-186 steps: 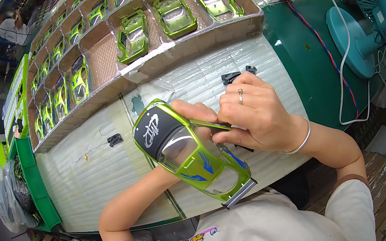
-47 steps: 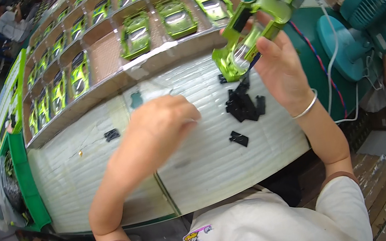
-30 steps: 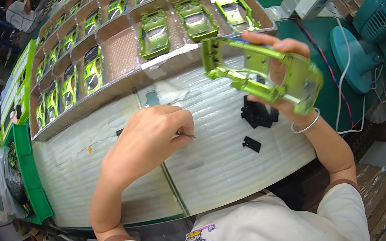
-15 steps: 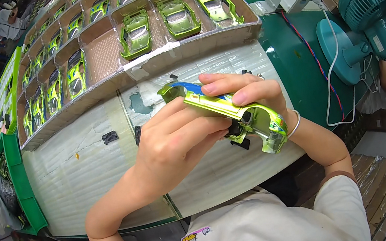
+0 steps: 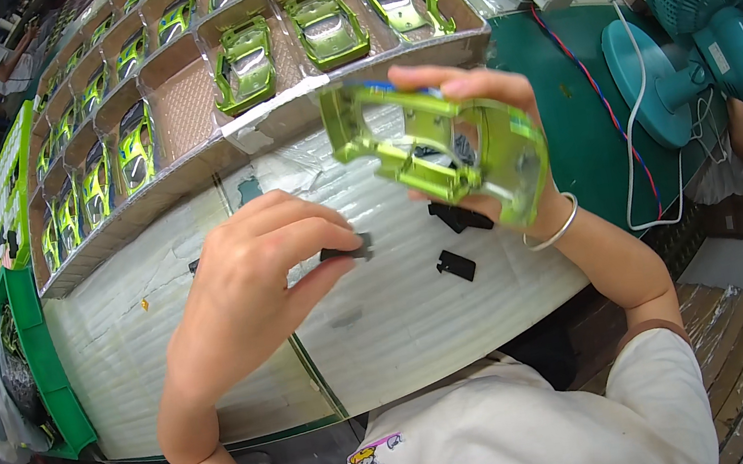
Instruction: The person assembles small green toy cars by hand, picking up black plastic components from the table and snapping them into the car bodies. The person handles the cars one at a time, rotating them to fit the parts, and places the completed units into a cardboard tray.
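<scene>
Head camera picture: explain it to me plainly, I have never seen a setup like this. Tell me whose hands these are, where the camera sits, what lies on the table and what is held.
The camera is worn on a person's head and looks down, so the wide lens bends straight edges. Both bare hands belong to that person. The right hand holds a bright green toy car body turned underside up, so its hollow inside shows. The left hand pinches a small black part between its fingertips. On the pale ribbed table lie a few more loose black parts. Behind it stand cardboard trays with more green car bodies in their compartments. To the right is a teal desk fan.
</scene>
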`<action>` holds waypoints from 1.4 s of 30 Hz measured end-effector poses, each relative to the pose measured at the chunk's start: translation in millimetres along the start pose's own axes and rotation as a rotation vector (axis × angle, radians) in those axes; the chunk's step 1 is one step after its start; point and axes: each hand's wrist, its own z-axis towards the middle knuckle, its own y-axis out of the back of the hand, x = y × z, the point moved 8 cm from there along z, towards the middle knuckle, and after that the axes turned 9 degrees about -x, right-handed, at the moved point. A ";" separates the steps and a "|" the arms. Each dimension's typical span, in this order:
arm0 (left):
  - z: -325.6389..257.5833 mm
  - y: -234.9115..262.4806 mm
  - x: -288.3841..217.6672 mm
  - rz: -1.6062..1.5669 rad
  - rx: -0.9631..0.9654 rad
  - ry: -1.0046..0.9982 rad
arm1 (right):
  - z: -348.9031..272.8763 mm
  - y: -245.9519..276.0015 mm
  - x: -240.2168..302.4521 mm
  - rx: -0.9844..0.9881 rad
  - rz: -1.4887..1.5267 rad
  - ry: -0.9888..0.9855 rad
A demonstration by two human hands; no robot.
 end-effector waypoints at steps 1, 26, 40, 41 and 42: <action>-3.8 -6.8 6.1 0.058 0.083 0.020 | 2.7 3.6 -1.8 -0.018 -0.011 0.001; 2.0 -7.0 2.7 -0.738 -0.419 0.285 | -3.5 -0.7 14.3 -0.019 -0.041 0.278; 4.8 -4.7 -32.7 0.038 -0.446 -0.394 | -8.9 -16.3 21.4 0.138 0.070 0.262; 4.5 -4.9 -33.4 0.053 -0.436 -0.432 | -8.5 -15.8 20.4 0.146 0.091 0.255; 3.9 -4.4 -33.5 0.071 -0.427 -0.470 | -8.4 -15.9 19.8 0.154 0.113 0.250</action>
